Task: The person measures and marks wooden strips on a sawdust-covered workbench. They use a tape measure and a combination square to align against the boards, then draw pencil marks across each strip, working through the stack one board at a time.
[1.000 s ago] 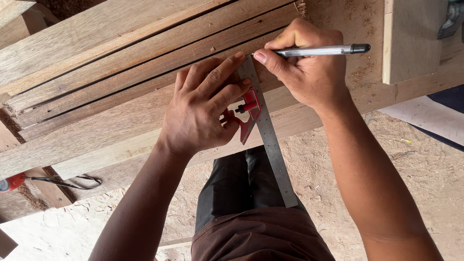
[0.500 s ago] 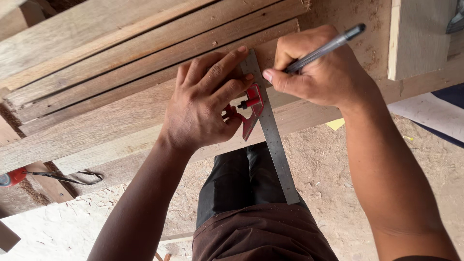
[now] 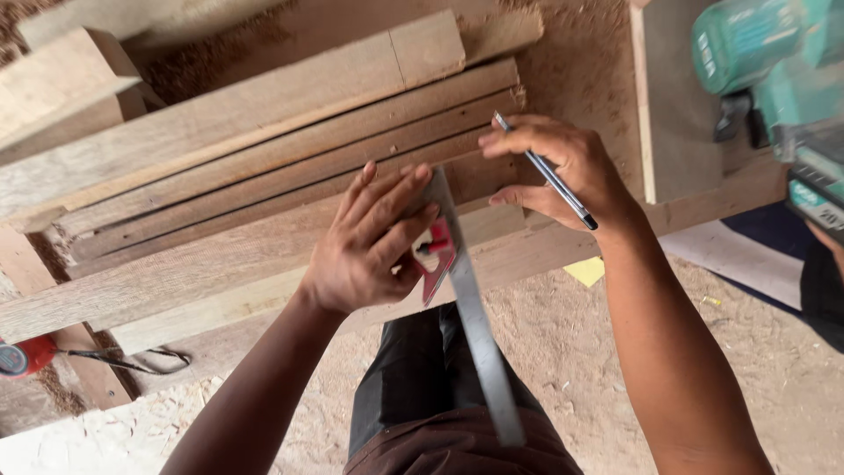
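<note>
My left hand presses a combination square onto the nearest wooden plank. The square has a red head and a long steel blade that sticks out over the plank's near edge toward my legs. My right hand holds a pen with its tip up against the stacked planks, just right of the blade's far end. Fingers of the left hand lie spread over the square and the wood.
A green power tool rests at the top right beside an upright board. A red tape measure with a dark strap lies at the left edge. Sawdust covers the floor; a yellow scrap lies on it.
My right hand has turned the pen so its tip now points at the planks beside the blade. The view has shifted, bringing the green tool into sight. The left hand stays on the square.
</note>
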{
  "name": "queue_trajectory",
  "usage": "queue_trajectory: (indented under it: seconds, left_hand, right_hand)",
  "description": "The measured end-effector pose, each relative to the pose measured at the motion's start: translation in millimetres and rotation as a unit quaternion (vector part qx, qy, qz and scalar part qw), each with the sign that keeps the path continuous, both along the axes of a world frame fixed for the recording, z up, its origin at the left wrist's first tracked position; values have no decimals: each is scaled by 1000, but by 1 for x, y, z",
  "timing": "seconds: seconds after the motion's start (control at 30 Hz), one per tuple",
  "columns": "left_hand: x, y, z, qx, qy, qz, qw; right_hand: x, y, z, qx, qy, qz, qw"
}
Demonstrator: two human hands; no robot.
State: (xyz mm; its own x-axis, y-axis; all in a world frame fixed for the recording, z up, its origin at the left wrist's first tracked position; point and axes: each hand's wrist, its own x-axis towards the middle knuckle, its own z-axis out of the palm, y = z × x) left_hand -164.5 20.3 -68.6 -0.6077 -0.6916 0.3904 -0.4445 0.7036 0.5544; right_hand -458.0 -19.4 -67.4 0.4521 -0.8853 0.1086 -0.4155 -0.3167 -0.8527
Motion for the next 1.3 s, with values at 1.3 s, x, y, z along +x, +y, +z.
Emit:
queue_trajectory:
  seconds: [1.3]
  left_hand:
    - [-14, -7, 23, 76, -152, 43, 984]
  right_hand:
    - [-3, -13, -1, 18, 43, 4, 999]
